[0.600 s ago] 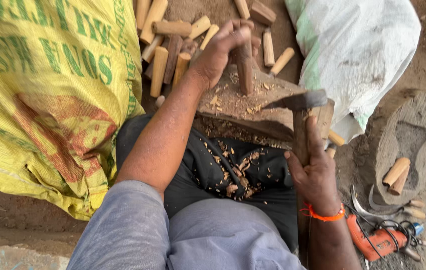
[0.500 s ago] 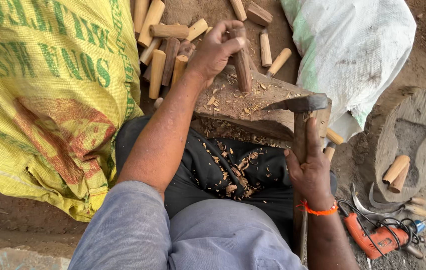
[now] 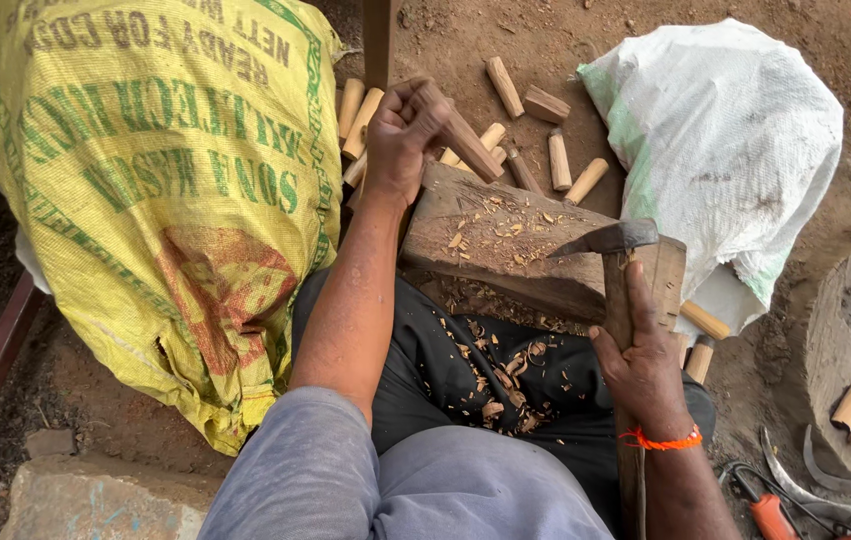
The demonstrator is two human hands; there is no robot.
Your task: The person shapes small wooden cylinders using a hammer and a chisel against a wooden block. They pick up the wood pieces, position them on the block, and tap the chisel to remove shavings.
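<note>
My left hand (image 3: 403, 135) grips a short brown wooden stick (image 3: 467, 138) and holds it slanted over the far edge of a wooden chopping block (image 3: 505, 245). Wood chips lie scattered on the block. My right hand (image 3: 642, 368), with an orange thread at the wrist, holds the wooden handle of a small adze-like axe (image 3: 613, 240). Its metal head rests at the block's right end, blade pointing left. Shavings cover the black cloth (image 3: 485, 375) on my lap.
A big yellow woven sack (image 3: 165, 200) stands at the left, a white sack (image 3: 735, 150) at the right. Several cut wooden pegs (image 3: 557, 160) lie on the dirt beyond the block. A round stump (image 3: 850, 330) with two pegs, a sickle and an orange-handled tool are at the lower right.
My left hand has tilted the stick and drawn it slightly leftward on the block. The axe and my right hand have stayed nearly in place.
</note>
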